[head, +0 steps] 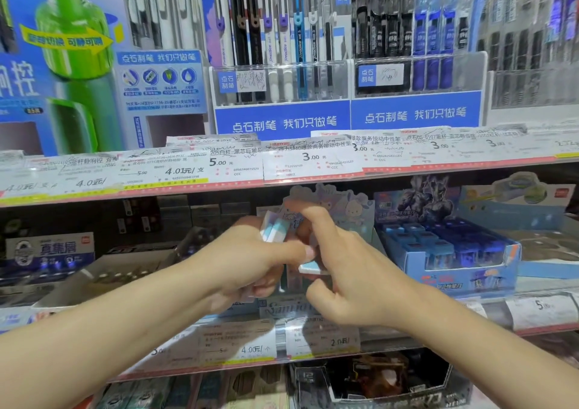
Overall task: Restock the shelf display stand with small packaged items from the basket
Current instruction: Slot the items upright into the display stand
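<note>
Both hands meet before the pastel cartoon display stand (351, 208) on the middle shelf. The left hand (250, 258) grips several small blue-white packets (274, 228); the right hand (344, 271) pinches another packet (311, 269). A blue display box (454, 258) stands just right, price labels (219, 167) above.

Little blue-and-white packaged items (273, 230) are bunched upright right in front of the pastel cartoon display stand (340, 203) on the middle shelf. One more flat blue-white pack (311, 269) sits lower, tilted roughly level.
</note>
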A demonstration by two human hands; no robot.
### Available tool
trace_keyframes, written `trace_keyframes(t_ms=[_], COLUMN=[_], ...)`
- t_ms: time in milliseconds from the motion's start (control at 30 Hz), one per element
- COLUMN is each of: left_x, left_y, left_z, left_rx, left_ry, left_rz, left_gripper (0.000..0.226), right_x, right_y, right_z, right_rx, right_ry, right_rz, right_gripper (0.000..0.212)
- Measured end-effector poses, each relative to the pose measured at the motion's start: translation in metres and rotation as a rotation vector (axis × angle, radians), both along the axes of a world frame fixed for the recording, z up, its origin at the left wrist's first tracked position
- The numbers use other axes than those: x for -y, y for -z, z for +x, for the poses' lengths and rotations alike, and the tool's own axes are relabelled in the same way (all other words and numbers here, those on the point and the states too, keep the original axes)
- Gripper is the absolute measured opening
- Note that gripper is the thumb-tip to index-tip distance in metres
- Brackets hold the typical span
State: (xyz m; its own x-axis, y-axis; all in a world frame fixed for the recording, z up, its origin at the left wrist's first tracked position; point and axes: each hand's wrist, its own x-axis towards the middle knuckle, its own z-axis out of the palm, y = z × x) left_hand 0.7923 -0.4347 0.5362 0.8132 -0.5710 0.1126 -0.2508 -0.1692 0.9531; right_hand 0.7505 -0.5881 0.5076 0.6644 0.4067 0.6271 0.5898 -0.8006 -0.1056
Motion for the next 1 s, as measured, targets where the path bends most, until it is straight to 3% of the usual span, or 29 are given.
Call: trace_keyframes(t_ms=[133,333,467,567,633,700,767,867,1000], left_x=[-0.004,-0.009,-0.010,-0.017,-0.021,-0.023,-0.023,-0.026,-0.029], left_y=[0.004,0.008,0.007,0.005,0.004,0.004,0.006,0.008,0.009], left_z=[0.005,0.010,0.016,0.021,0.023,0.025,0.025,0.028,0.034], left_rx=[0.014,0.096,0.340,0.762,0.933,0.977,0.985,0.972,0.927], left_ry=[-0.054,-0.137,-0.167,-0.178,-0.105,-0.054,-0.012,0.034,0.096], left_rz=[-0.033,-0.152,0.031,0.239,0.453,0.621,0.694,0.728,0.741], left_gripper=[0.016,0.011,0.009,0.014,0.034,0.059,0.067,0.069,0.072], right_x=[0.008,0.014,0.015,0.024,0.028,0.030,0.032,0.032,0.035], right_y=[-0.002,0.000,-0.001,-0.007,-0.007,-0.005,-0.003,-0.005,-0.003], right_z=[-0.002,0.006,0.013,0.017,0.018,0.018,0.019,0.021,0.026], right_rx=[-0.028,-0.364,-0.275,-0.176,-0.127,-0.090,-0.091,-0.147,-0.176], right_ry=[-0.012,-0.195,-0.208,-0.143,-0.055,0.061,0.122,0.109,0.117], right_rz=[0.084,0.974,1.154,1.089,0.901,0.641,0.490,0.504,0.403], right_gripper=[0.066,0.026,0.028,0.026,0.026,0.030,0.044,0.048,0.028])
